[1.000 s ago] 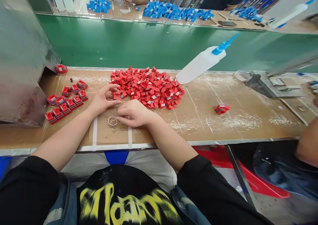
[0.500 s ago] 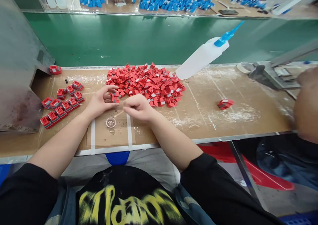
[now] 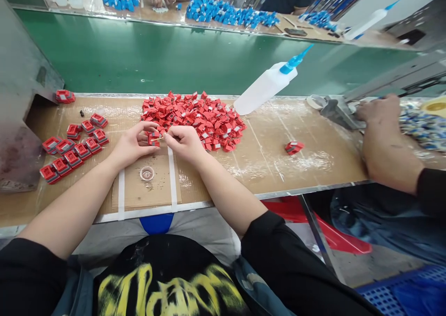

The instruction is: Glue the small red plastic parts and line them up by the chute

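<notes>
My left hand [image 3: 134, 141] holds a small red plastic part [image 3: 153, 140] between thumb and fingers, just in front of the heap. A thin pale wooden stick [image 3: 159, 138] is pinched in my right hand [image 3: 185, 141], its tip at the red part. Below the hands, a small clear round cup [image 3: 147, 173] stands on a taped cardboard sheet [image 3: 139, 197]. Behind them lies a big heap of loose red parts [image 3: 195, 118]. To the left, several red-and-grey assembled pieces [image 3: 72, 159] sit in slanting rows.
A white squeeze bottle [image 3: 263, 88] with a blue nozzle leans behind the heap. One red piece [image 3: 294, 148] lies to the right. A metal housing [image 3: 21, 121] borders the left. A co-worker's hand [image 3: 379, 114] is at far right; blue parts [image 3: 230, 11] lie across the green belt [image 3: 156, 51].
My right hand has brought the stick from near the cup up to the red part in my left hand. The view has turned slightly right, showing more of the co-worker's arm.
</notes>
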`<state>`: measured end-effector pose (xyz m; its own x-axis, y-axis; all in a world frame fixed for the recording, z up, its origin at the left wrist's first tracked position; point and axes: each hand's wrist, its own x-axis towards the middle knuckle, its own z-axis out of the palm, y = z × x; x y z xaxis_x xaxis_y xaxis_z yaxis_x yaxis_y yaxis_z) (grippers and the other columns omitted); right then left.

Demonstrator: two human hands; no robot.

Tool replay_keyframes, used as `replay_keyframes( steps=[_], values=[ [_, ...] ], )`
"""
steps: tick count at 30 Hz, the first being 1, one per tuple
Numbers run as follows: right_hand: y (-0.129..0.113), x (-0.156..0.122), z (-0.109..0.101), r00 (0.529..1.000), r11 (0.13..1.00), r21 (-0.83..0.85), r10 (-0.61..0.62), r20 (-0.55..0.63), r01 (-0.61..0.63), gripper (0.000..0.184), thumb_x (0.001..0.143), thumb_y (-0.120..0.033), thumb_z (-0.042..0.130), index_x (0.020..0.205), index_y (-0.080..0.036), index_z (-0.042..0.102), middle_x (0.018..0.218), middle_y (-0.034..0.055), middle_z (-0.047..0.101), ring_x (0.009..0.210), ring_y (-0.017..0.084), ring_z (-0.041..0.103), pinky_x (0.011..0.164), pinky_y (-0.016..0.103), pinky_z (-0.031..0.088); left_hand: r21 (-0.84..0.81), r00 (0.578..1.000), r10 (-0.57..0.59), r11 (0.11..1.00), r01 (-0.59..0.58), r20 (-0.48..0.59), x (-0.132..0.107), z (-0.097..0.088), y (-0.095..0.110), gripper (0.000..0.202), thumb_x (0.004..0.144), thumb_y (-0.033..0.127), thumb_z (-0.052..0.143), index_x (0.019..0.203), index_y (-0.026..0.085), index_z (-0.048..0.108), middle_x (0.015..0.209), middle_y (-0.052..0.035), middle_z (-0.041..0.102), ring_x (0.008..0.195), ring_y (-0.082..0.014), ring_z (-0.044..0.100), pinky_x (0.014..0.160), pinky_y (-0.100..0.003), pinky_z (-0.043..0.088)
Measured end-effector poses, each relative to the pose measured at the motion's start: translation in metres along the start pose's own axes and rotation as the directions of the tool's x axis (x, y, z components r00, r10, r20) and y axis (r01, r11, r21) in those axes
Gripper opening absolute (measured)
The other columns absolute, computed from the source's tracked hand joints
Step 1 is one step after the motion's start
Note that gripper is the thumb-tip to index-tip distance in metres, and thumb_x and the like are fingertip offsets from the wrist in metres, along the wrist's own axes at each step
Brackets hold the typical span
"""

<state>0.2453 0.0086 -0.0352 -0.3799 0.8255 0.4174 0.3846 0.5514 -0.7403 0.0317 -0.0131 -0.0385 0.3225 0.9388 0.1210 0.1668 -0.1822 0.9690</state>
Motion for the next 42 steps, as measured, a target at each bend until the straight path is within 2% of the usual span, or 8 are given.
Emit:
replay_keyframes(
  steps=[10, 16, 20, 24, 26, 29, 31, 42],
  values=[
    [-0.001, 0.001, -0.001, 0.998, 0.998, -0.052, 0.045, -0.04, -0.047, 0.037, 0.089, -0.031, 0.057, 0.059, -0.02, 0.038, 0.055, -0.0051, 0.034, 0.056, 0.009, 0.03, 0.057, 0.026, 0.026, 0.01, 1.0, 0.02, 1.0, -0.02, -0.014, 0.0, 0.0, -0.002, 0.062, 0.075, 0.031, 0.089, 0.131, 0.027, 0.063, 0.124, -0.0065, 0.065, 0.094, -0.0182, 0.074, 0.086, -0.035, 0.066],
    [-0.007, -0.002, -0.01, 0.996, 0.988, 0.138, -0.069, -0.055, 0.076, 0.038, 0.092, -0.031, 0.054, 0.06, -0.021, 0.037, 0.056, -0.0048, 0.036, 0.054, 0.009, 0.032, 0.055, 0.025, 0.027, 0.065, 0.997, 0.035, 0.997, -0.031, -0.071, 0.002, -0.005, -0.002, 0.061, 0.076, 0.03, 0.087, 0.131, 0.026, 0.062, 0.129, -0.0071, 0.065, 0.096, -0.0191, 0.075, 0.087, -0.034, 0.065],
    [-0.017, -0.008, -0.008, 0.91, 0.948, 0.209, -0.293, 0.294, 0.238, 0.04, 0.095, -0.029, 0.054, 0.06, -0.02, 0.036, 0.058, -0.005, 0.033, 0.055, 0.009, 0.032, 0.057, 0.025, 0.028, 0.087, 0.959, 0.109, 0.992, -0.09, -0.262, 0.007, -0.012, -0.008, 0.065, 0.077, 0.034, 0.087, 0.134, 0.025, 0.058, 0.133, -0.0088, 0.064, 0.1, -0.02, 0.074, 0.088, -0.034, 0.065],
    [-0.022, -0.012, 0.001, 0.781, 0.941, 0.036, -0.301, 0.547, 0.338, 0.041, 0.098, -0.036, 0.058, 0.063, -0.018, 0.05, 0.061, -0.0038, 0.043, 0.059, 0.01, 0.039, 0.061, 0.027, 0.028, 0.115, 0.921, 0.124, 0.99, -0.087, -0.368, 0.009, -0.017, -0.012, 0.068, 0.076, 0.036, 0.087, 0.135, 0.026, 0.056, 0.133, -0.0085, 0.064, 0.1, -0.0206, 0.075, 0.084, -0.031, 0.064],
    [-0.018, -0.009, 0.0, 0.809, 0.937, -0.068, -0.258, 0.529, 0.344, 0.038, 0.102, -0.044, 0.059, 0.074, -0.018, 0.064, 0.068, -0.0013, 0.055, 0.066, 0.012, 0.049, 0.064, 0.026, 0.031, 0.124, 0.918, 0.137, 0.987, -0.097, -0.373, 0.008, -0.017, -0.013, 0.067, 0.077, 0.037, 0.086, 0.136, 0.026, 0.055, 0.134, -0.009, 0.064, 0.101, -0.0207, 0.075, 0.084, -0.031, 0.064],
    [-0.004, 0.002, -0.01, 0.94, 0.916, -0.318, -0.144, 0.308, 0.245, 0.031, 0.106, -0.041, 0.053, 0.102, -0.021, 0.077, 0.093, 0.0058, 0.066, 0.086, 0.017, 0.059, 0.073, 0.029, 0.038, 0.123, 0.928, 0.169, 0.983, -0.135, -0.333, 0.007, -0.014, -0.012, 0.067, 0.08, 0.038, 0.085, 0.138, 0.027, 0.053, 0.134, -0.0098, 0.064, 0.103, -0.0207, 0.074, 0.086, -0.032, 0.065],
    [0.009, 0.009, -0.016, 0.971, 0.867, -0.462, -0.095, 0.217, 0.188, 0.028, 0.106, -0.036, 0.054, 0.111, -0.022, 0.078, 0.103, 0.0095, 0.066, 0.093, 0.022, 0.057, 0.079, 0.033, 0.04, 0.117, 0.937, 0.184, 0.981, -0.156, -0.297, 0.007, -0.012, -0.011, 0.068, 0.081, 0.04, 0.085, 0.139, 0.027, 0.052, 0.135, -0.01, 0.064, 0.105, -0.0211, 0.074, 0.087, -0.033, 0.065],
    [0.024, 0.014, -0.014, 0.94, 0.834, -0.479, -0.129, 0.315, 0.275, 0.016, 0.099, -0.031, 0.068, 0.103, -0.017, 0.075, 0.106, 0.0112, 0.072, 0.103, 0.026, 0.056, 0.091, 0.041, 0.04, 0.118, 0.94, 0.214, 0.975, -0.188, -0.267, 0.002, -0.008, -0.005, 0.073, 0.08, 0.044, 0.086, 0.142, 0.028, 0.052, 0.135, -0.0104, 0.064, 0.107, -0.0218, 0.073, 0.092, -0.038, 0.065]
  ],
)
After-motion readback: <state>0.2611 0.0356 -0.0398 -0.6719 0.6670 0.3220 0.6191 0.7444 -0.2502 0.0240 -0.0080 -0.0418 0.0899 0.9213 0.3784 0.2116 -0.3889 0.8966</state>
